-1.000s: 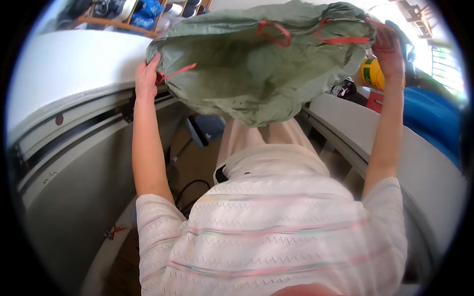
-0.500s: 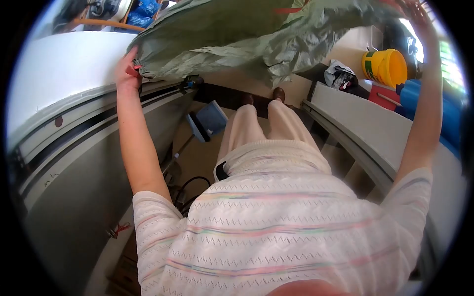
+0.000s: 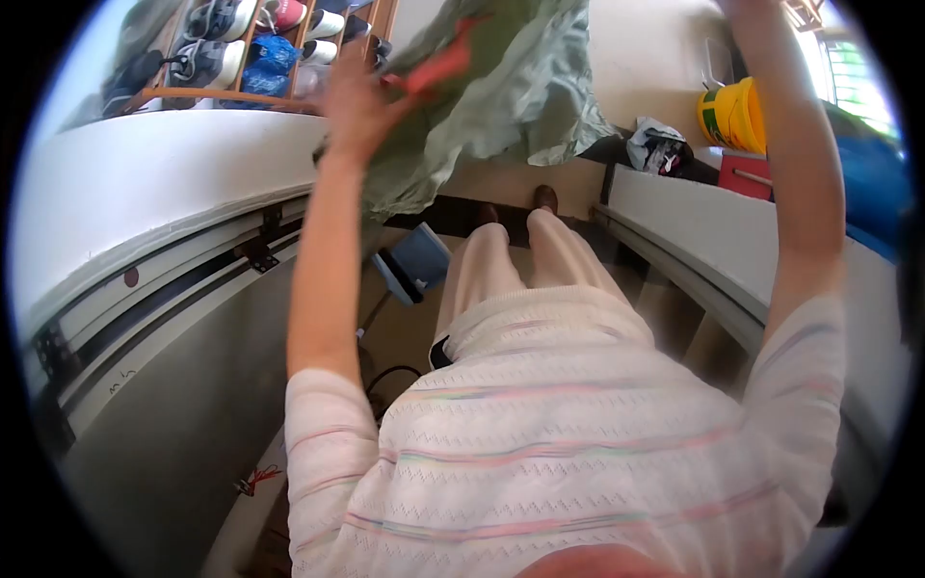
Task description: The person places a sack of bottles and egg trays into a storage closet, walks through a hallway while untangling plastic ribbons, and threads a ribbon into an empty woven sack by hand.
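A thin, crinkled grey-green plastic bag (image 3: 501, 106) with a red drawstring (image 3: 438, 67) hangs at the top centre, its upper part cut off by the frame. My left hand (image 3: 361, 111) is at the bag's left edge, with the thumb side against the red drawstring. Motion smears its fingers, so whether they grip cannot be made out. My right forearm (image 3: 805, 164) reaches up on the right, and the hand lies beyond the top edge. A gap separates that arm from the visible part of the bag.
Shoes (image 3: 207, 63) and a blue plastic bundle (image 3: 270, 65) fill a wooden rack at upper left. A blue dustpan (image 3: 414, 262) stands left of my legs. Low white walls (image 3: 689, 222) flank me. Beyond the right one are a yellow bucket (image 3: 734, 116) and a dark bundle (image 3: 660, 149).
My left hand has moved right and slightly up. The bag's spread has narrowed, its right side drawing away from my right arm. My right hand has left the top of the view.
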Demonstrator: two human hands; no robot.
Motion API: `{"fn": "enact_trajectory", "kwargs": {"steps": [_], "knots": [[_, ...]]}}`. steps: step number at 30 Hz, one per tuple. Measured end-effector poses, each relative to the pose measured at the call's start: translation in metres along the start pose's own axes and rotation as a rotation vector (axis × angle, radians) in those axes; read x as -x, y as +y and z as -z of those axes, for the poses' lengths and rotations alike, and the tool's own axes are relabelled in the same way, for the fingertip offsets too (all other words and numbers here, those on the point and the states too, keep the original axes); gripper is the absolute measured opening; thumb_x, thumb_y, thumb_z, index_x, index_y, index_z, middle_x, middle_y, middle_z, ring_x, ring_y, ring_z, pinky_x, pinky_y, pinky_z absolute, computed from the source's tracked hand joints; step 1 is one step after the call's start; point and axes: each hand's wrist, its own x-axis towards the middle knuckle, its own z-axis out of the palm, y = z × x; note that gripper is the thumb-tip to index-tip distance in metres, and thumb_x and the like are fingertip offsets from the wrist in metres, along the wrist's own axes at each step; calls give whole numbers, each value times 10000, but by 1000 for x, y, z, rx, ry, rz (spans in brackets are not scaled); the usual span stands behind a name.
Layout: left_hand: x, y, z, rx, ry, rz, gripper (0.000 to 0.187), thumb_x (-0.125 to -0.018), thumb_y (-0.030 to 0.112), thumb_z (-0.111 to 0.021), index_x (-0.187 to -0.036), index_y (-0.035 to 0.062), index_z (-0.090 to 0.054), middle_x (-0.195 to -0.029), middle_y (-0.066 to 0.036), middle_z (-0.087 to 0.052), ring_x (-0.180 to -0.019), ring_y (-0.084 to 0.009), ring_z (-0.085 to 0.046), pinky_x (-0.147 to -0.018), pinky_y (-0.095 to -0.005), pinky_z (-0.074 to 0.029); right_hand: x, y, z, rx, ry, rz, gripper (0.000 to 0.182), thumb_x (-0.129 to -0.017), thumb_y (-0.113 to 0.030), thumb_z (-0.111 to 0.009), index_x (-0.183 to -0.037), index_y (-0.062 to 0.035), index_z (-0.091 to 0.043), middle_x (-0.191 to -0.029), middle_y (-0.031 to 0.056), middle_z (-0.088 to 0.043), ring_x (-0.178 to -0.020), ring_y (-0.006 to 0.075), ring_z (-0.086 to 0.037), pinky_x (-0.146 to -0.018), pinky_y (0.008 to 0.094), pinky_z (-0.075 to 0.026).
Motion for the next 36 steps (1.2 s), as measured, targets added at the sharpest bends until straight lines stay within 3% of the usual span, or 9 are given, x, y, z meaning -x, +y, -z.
{"fn": "enact_trajectory", "kwargs": {"steps": [5,8,13,19,22,28,29,30,36], "knots": [[-20,38,-64,509,-202,254,394,-670,311,-692,-954,52,-601,-807,-81,-620,-682,-164,-570,-625,-298,-455,21,2,-3,35,16,45,305,-920,-262,-295,-1051,-61,-485,-863,129,-627,-853,274,-606,-705,418,-493],[-22,48,-36,915,-348,550,258,-763,160,-608,-1014,104,-594,-856,-25,-624,-747,-132,-593,-547,-274,-473,39,16,53,84,150,26,307,-912,-276,-329,-1057,-61,-493,-939,145,-604,-861,265,-595,-719,407,-485],[-23,51,7,1662,-389,478,307,-796,179,-612,-1066,40,-572,-945,-30,-605,-828,-99,-559,-749,-254,-463,64,70,118,318,218,-150,375,-878,-330,-421,-1146,-74,-475,-1126,102,-525,-1002,222,-532,-844,353,-404],[-21,53,-1,1645,-377,571,294,-766,210,-649,-979,13,-607,-884,-14,-614,-765,-77,-562,-703,-215,-450,82,95,92,1109,396,-17,487,-727,-226,-651,-1172,-103,-496,-1165,92,-518,-1078,202,-487,-911,311,-369],[-20,61,3,1655,-384,634,260,-761,183,-652,-951,10,-618,-840,-11,-618,-724,-67,-558,-654,-201,-450,96,77,33,1034,345,278,491,-714,-123,-627,-1179,-64,-480,-1180,99,-498,-1111,210,-452,-932,315,-355],[-16,77,10,1433,-260,543,219,-755,115,-638,-944,4,-627,-837,-14,-624,-713,-52,-554,-631,-190,-447,107,39,-15,898,-331,283,417,-678,-170,-654,-1059,-36,-552,-1008,79,-582,-928,149,-557,-813,277,-448],[-14,80,13,1433,-260,523,217,-755,112,-642,-943,4,-626,-836,-12,-621,-712,-52,-550,-635,-191,-446,105,32,-29,911,-138,91,328,-703,-154,-638,-1003,-31,-590,-968,76,-601,-810,135,-594,-727,250,-476],[-13,83,15,1435,-259,499,215,-754,108,-647,-941,4,-624,-836,-9,-618,-711,-53,-547,-639,-192,-444,95,54,-26,921,52,294,244,-740,-157,-616,-945,-25,-613,-838,75,-629,-692,124,-608,-640,238,-479],[-3,96,16,1231,-240,412,189,-755,36,-626,-943,23,-630,-813,5,-624,-717,-46,-545,-661,-190,-442,74,95,-52,805,128,-33,186,-786,-157,-593,-852,16,-609,-644,24,-570,-582,71,-482,-559,212,-401]]}}
